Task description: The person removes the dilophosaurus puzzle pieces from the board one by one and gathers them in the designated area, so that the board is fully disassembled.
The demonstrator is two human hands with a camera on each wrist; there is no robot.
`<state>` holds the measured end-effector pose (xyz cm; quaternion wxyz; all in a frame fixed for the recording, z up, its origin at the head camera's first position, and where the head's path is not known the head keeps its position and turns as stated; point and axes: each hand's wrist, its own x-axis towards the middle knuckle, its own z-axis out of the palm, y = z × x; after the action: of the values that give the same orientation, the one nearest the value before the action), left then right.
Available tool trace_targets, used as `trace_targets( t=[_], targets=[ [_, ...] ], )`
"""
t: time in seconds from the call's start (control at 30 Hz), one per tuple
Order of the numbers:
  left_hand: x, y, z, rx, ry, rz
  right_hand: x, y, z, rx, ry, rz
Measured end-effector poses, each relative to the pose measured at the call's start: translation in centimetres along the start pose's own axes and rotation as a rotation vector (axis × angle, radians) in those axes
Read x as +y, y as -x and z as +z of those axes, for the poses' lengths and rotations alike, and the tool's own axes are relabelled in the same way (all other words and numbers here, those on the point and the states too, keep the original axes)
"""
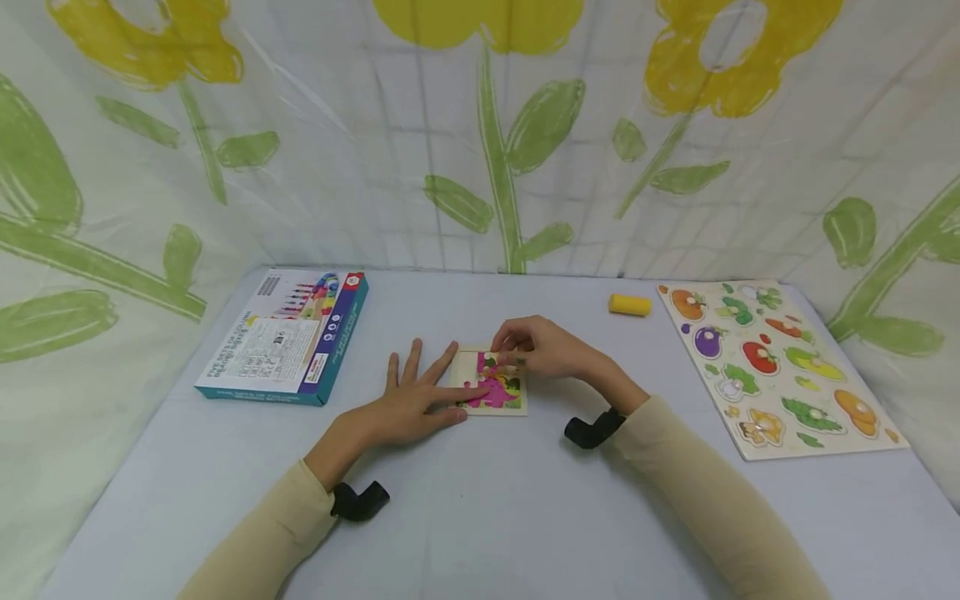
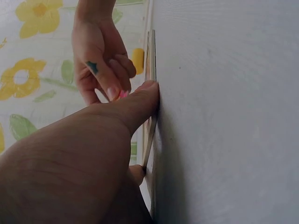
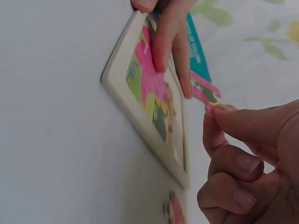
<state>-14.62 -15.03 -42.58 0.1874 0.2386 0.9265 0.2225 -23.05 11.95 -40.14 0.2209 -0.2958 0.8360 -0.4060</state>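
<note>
A small jigsaw puzzle in a pale wooden frame [image 3: 126, 100] lies on the table, partly filled with pink, green and yellow pieces. My left hand [image 1: 408, 407] is spread over its left side; one straight finger reaches across the pink part, and the thumb rests by the near edge. Above the far right part of the puzzle, my right hand [image 1: 546, 346] pinches a puzzle piece [image 3: 209, 95] between thumb and index finger. That piece is pink with green and is raised off the board, tilted. In the left wrist view it is mostly hidden by fingers.
A boxed set [image 1: 262, 350] lies at the left. To the right is a wooden vegetable puzzle board [image 1: 765, 392] with several knobbed pieces. A yellow cylinder [image 1: 630, 305] lies near the back edge, before a flowered curtain [image 1: 337, 167].
</note>
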Motion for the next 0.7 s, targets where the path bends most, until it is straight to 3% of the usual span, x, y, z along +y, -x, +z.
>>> trace_targets(
  t=[0.43, 0.7],
  targets=[
    [-0.2, 0.3, 0.2, 0.003, 0.015, 0.005, 1.9, 4.8, -2.7, 0.019, 0.005, 0.064],
    [0.0, 0.2, 0.0, 0.007, 0.025, 0.011, 2.8, 6.7, -2.9, 0.049, 0.118, 0.048]
  ],
)
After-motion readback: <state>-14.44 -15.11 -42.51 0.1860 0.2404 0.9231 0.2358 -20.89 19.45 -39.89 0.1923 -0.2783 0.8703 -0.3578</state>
